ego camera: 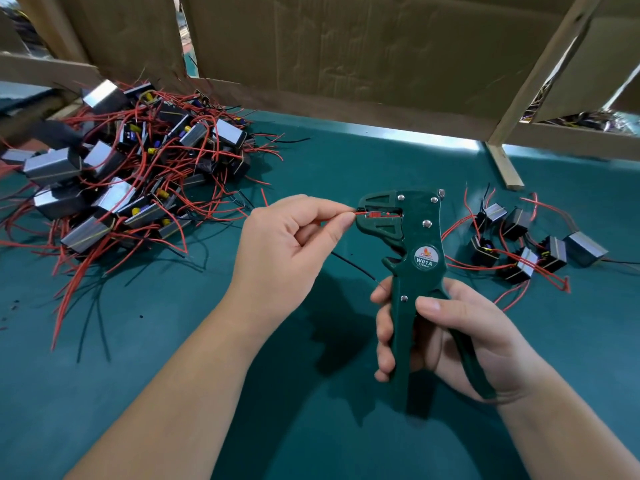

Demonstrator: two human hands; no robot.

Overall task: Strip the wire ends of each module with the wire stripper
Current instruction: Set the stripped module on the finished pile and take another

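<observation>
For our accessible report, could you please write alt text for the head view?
The left hand pinches a red wire into the head of a green wire stripper gripped by the right hand. Modules lie piled at left, a smaller group at right.

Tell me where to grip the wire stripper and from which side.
Grip the wire stripper by its two long handles, below the pivot, coming from the right as the right hand does. Its jaws face left, where the left hand holds the red wire, so keep that side free.
</observation>
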